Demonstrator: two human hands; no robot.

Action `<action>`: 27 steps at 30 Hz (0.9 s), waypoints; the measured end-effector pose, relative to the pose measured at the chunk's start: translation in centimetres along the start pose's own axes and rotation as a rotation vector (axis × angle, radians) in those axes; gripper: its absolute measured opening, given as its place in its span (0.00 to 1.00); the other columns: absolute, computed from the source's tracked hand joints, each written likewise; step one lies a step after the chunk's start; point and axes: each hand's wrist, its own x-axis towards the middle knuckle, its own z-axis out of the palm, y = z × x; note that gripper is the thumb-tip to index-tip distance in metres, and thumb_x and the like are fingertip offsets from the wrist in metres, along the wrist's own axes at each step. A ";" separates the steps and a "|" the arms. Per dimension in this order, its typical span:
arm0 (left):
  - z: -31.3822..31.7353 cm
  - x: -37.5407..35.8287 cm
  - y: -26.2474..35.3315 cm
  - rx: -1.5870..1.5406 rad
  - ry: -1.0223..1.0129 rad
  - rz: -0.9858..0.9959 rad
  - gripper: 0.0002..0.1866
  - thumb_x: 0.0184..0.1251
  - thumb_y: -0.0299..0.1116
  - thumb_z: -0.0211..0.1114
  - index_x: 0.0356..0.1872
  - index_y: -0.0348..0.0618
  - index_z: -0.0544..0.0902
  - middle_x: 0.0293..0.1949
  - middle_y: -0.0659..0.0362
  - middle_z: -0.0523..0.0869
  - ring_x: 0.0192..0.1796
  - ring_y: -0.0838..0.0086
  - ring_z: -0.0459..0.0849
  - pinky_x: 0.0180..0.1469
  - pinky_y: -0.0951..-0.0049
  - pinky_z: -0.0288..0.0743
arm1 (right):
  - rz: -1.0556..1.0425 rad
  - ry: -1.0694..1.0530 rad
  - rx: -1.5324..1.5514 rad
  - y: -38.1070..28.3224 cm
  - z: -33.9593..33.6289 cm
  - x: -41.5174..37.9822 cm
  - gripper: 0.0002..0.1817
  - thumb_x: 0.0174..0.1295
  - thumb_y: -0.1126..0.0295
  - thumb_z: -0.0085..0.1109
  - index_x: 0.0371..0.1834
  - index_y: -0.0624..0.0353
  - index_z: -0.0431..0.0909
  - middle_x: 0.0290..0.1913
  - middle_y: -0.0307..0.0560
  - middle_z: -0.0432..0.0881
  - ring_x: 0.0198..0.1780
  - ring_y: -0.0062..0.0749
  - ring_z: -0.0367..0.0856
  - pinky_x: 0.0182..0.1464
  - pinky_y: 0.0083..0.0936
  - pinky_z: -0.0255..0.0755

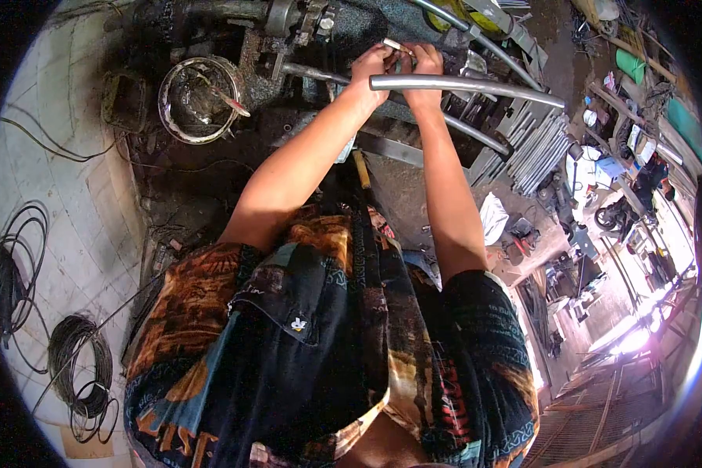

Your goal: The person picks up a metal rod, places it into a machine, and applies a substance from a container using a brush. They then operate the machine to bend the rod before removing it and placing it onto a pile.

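Both hands are close together over a dark, greasy machine [351, 31] at the top of the head view. My left hand [370, 65] has its fingers curled inward; what they grip is hidden. Beside it, my right hand [423, 64] is closed, with a short pale stick [395, 44] running into its fingers and passing above the left fingertips. The stick's exact kind is too small to tell. A slightly bent metal pipe [476, 85] crosses in front of my wrists, nearer the camera. Behind the wrists another metal pipe [472, 134] slants down to the right.
A round tub [164, 101] of dark grease with a brush-like stick [230, 103] stands left of the machine. Several cut pipes [538, 152] are stacked at right. Coiled black cable [79, 363] lies on the pale floor at left. Scattered tools and scrap fill the right side.
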 end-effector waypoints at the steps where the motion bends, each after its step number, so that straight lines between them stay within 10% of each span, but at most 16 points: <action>1: -0.1 0.2 -0.1 0.000 0.000 -0.001 0.04 0.72 0.26 0.53 0.40 0.42 0.77 0.37 0.58 0.82 0.43 0.70 0.84 0.52 0.67 0.80 | 0.004 -0.011 0.007 0.0 -0.1 0.0 0.12 0.57 0.76 0.58 0.44 0.63 0.82 0.45 0.56 0.81 0.50 0.55 0.77 0.56 0.44 0.70; 14: 2.9 -1.6 0.1 -0.058 0.108 0.108 0.02 0.63 0.23 0.69 0.33 0.38 0.83 0.32 0.58 0.85 0.33 0.71 0.84 0.37 0.72 0.80 | 0.006 -0.007 -0.023 0.6 0.3 0.2 0.11 0.58 0.74 0.57 0.43 0.61 0.84 0.45 0.56 0.82 0.51 0.54 0.76 0.58 0.43 0.70; 22: 2.7 -0.9 -0.6 0.094 0.158 0.139 0.07 0.66 0.30 0.69 0.41 0.38 0.83 0.34 0.56 0.85 0.35 0.69 0.84 0.35 0.71 0.81 | 0.077 0.217 -0.052 -0.2 0.1 -2.2 0.22 0.57 0.77 0.57 0.56 0.72 0.73 0.51 0.63 0.77 0.48 0.57 0.78 0.49 0.44 0.73; 27: 2.8 -0.8 -0.6 0.079 0.195 0.139 0.06 0.62 0.27 0.72 0.29 0.41 0.82 0.27 0.60 0.84 0.26 0.76 0.82 0.26 0.75 0.74 | 0.306 -0.049 0.084 -1.1 -1.1 -4.6 0.33 0.56 0.76 0.59 0.68 0.71 0.64 0.52 0.75 0.76 0.55 0.67 0.75 0.59 0.47 0.70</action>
